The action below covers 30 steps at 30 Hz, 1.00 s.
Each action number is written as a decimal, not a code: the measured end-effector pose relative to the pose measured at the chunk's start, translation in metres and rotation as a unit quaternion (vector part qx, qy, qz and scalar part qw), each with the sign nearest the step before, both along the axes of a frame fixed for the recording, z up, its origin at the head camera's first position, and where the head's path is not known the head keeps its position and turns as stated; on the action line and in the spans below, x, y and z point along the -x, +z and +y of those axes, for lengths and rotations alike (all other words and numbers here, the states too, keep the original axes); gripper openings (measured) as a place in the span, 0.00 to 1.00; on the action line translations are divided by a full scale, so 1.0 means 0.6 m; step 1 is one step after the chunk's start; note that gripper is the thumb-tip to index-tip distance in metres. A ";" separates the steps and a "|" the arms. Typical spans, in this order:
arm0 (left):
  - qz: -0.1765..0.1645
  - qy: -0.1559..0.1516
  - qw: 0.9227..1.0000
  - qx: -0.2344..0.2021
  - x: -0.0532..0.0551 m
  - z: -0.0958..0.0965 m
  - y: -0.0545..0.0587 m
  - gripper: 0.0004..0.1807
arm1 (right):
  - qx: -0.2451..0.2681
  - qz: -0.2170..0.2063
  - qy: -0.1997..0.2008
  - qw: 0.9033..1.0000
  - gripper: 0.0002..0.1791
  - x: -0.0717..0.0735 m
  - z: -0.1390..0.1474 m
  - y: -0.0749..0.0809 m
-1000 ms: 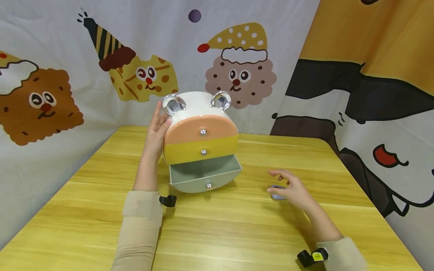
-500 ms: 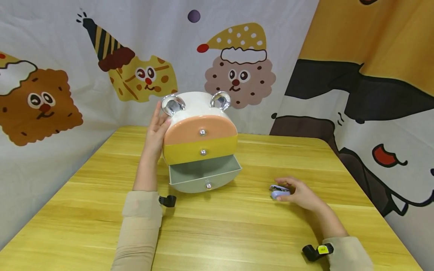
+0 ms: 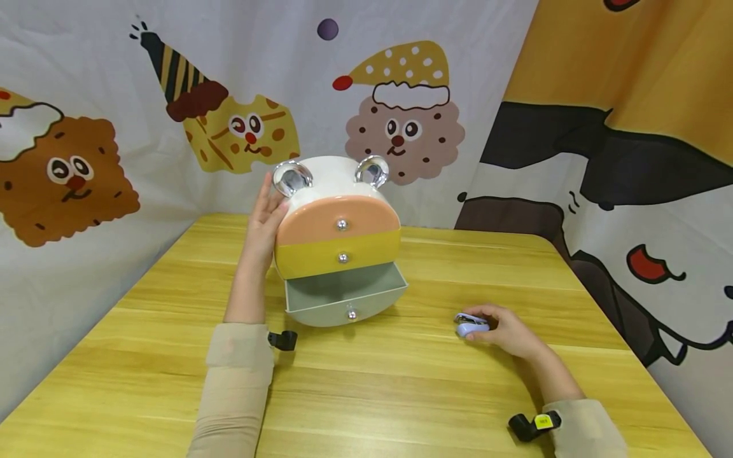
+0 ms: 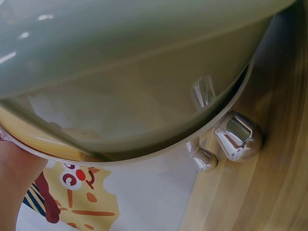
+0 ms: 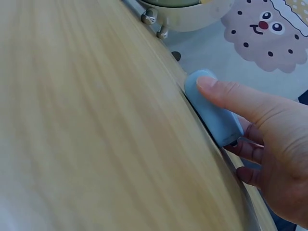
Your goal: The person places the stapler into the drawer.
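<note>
A small desktop drawer box with a white body and silver ears stands in the middle of the table. Its peach and yellow drawers are closed, while the grey-green bottom drawer is pulled out, with nothing seen inside. My left hand rests along the box's left side, fingers extended upward and thumb near the front edge. To the right, my right hand pinches a small lavender stapler between thumb and fingers. In the right wrist view the stapler sits low at the wooden surface, thumb on its near side.
The wooden table spreads around both hands. Behind it hangs a cartoon-printed cloth. Silver feet hold the box off the table. The open drawer juts forward toward me, left of the stapler.
My right hand has drawn back to the right from above the stapler and now pinches its right end. The left hand and drawer box have kept their place.
</note>
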<state>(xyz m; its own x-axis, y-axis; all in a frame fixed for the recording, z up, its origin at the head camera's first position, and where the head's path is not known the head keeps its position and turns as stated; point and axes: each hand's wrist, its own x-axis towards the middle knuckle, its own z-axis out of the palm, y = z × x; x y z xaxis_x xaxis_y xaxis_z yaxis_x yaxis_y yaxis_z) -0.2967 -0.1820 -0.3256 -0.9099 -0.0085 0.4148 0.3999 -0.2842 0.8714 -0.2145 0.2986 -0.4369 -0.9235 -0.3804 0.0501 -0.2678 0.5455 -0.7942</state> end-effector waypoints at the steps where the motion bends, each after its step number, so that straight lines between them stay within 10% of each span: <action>1: 0.000 0.000 1.000 0.000 0.000 0.000 0.000 0.35 | 0.000 0.000 -0.002 1.000 0.28 0.000 -0.001 -0.001; 30: 0.004 -0.001 1.000 -0.003 0.001 0.000 -0.001 0.35 | 0.056 0.138 -0.027 0.989 0.22 0.004 -0.138 0.087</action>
<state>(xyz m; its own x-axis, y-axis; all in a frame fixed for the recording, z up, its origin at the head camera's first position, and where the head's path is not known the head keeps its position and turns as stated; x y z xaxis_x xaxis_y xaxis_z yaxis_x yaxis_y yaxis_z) -0.2974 -0.1823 -0.3262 -0.9062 -0.0095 0.4227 0.4071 -0.2896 0.8663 -0.2169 0.2158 -0.3845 -0.8881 -0.3083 0.3409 -0.4545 0.4788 -0.7511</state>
